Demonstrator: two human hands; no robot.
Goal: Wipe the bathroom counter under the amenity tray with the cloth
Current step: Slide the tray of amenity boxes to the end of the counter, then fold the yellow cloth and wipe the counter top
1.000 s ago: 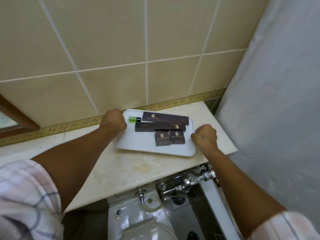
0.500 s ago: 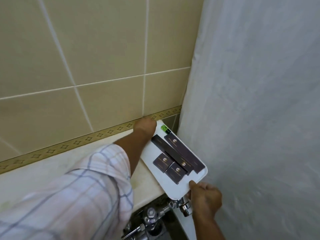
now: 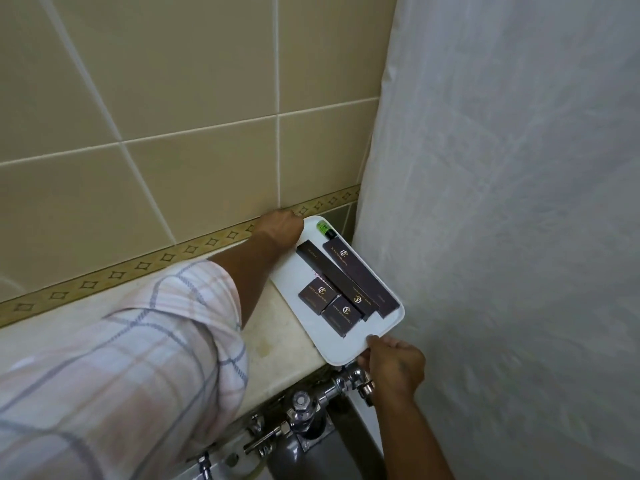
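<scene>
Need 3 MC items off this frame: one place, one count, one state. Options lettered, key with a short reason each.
1. Where does the tray sit?
A. At the counter's end beside the white curtain
B. In a sink
C. On the floor

2. How many dark boxes lie on the tray?
A. Two
B. Four
C. Six

3. How is the tray held?
A. Untouched
B. By one hand only
C. By both hands at opposite ends

Key:
1 A: its long side lies along the curtain.
2 B: two long boxes and two small boxes, beside a green tube.
3 C: left hand grips the far end, right hand the near corner.
</scene>
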